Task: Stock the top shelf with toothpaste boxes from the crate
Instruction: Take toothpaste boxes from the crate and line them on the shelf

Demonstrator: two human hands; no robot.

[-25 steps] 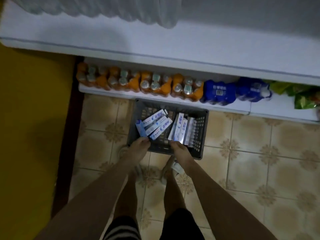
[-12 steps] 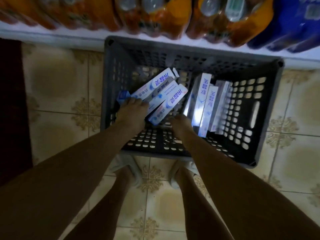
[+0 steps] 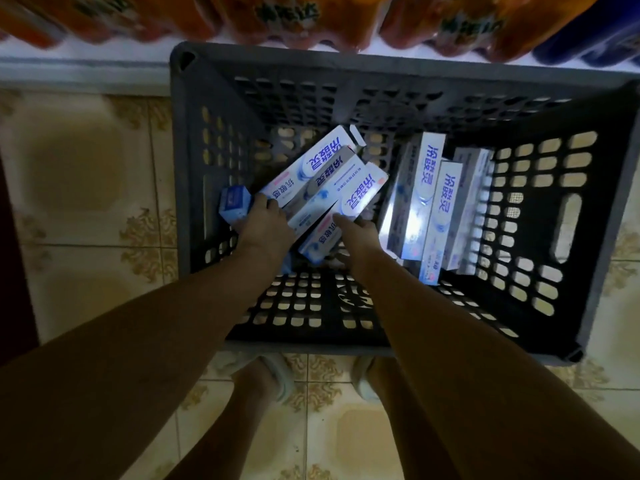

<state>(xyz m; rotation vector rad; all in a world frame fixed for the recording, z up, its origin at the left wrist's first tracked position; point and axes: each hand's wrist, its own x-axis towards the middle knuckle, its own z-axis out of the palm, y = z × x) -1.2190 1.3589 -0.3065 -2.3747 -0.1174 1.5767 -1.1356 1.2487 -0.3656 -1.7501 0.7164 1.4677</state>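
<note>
Both hands are down inside the crate (image 3: pixel 595 216), side by side and a little apart. Left hand (image 3: pixel 265 225): palm down, fingers curled over the near end of a slanted bundle of toothpaste boxes (image 3: pixel 322 178), closed on that end. Right hand (image 3: pixel 358 233): just right of the left, index finger extended and touching the lower box of the same bundle; the other fingers are hidden under the hand, so whether it actually grips anything cannot be told. Both forearms run straight from the bottom corners of the view and converge toward the crate's middle. The bundle is about three boxes lying flat and parallel, long axis diagonal, near ends by the hands at lower left, far ends pointing up and right toward the crate's far wall; printed faces up. A small blue box (image 3: pixel 235 202) sits just left of the left hand, against the crate's left wall. A second group of boxes (image 3: pixel 429 202) lies in the right half of the crate, long axis roughly near-to-far, leaning against one another on edge. The crate is dark grey with a perforated floor and walls and stands on patterned floor tiles (image 3: pixel 86 209). Past its far rim, a low white shelf (image 3: pixel 69 64) carries packs of orange bottles (image 3: pixel 311 19), blurred.
</note>
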